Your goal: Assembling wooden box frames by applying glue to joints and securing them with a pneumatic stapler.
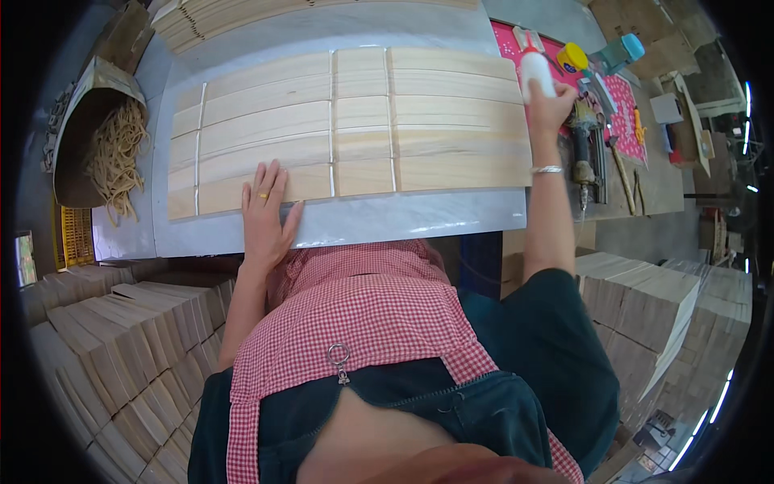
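Note:
Before me on the grey table lies a wide pale wooden panel point(266, 109), made of several boards side by side. White lines of what looks like glue run across it in grooves. My left hand point(270, 202) rests flat on the panel's near edge, fingers stretched out, a ring on one finger. At the panel's right end, my right hand point(551, 105) is wrapped round a white squeeze bottle point(535, 71) with a red tip. The bottle's tip points away from me, above a pink patterned sheet point(508, 44).
Right of the panel are a yellow-lidded tub point(572, 57), a teal container point(621, 51), a power tool point(584, 133) and a hammer point(622, 173). At left stands a sack of tan strips point(117, 153). More wooden pieces point(242, 18) lie behind; stacked boards point(137, 323) flank me.

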`<state>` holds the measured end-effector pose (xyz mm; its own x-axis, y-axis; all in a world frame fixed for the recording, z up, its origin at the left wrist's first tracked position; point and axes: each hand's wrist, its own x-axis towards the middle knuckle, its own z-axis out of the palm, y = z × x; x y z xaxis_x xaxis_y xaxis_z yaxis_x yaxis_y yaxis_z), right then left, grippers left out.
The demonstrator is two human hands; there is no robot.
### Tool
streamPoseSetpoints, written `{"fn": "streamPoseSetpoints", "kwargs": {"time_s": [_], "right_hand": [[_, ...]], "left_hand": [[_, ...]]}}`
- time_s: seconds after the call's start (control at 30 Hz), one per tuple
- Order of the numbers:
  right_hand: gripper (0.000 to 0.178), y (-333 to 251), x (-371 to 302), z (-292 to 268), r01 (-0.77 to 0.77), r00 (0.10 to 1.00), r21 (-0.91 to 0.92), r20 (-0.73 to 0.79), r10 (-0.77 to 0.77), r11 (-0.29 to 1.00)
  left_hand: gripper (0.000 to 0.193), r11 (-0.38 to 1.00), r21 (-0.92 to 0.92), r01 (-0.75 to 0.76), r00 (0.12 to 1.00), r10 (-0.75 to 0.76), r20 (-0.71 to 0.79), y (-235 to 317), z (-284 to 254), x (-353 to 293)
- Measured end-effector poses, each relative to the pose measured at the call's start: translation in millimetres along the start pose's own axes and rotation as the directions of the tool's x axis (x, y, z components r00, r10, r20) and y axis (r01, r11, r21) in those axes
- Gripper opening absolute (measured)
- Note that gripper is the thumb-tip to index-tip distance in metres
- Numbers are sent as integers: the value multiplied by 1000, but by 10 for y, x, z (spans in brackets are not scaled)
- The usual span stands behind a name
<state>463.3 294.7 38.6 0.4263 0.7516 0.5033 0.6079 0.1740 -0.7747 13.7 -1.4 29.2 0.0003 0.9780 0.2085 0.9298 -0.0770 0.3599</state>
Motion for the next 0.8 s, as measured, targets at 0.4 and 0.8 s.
{"fn": "streamPoseSetpoints", "kwargs": {"time_s": [0.4,0.8], "right_hand": [[65,-101,248,-50,494,686,-75,646,-335,866],[58,-389,-865,-326,652,458,-38,816,-353,758]], "left_hand": [[59,997,55,56,996,-59,63,-17,-113,35],[56,998,53,-37,999,37,2,-309,205,739]]}}
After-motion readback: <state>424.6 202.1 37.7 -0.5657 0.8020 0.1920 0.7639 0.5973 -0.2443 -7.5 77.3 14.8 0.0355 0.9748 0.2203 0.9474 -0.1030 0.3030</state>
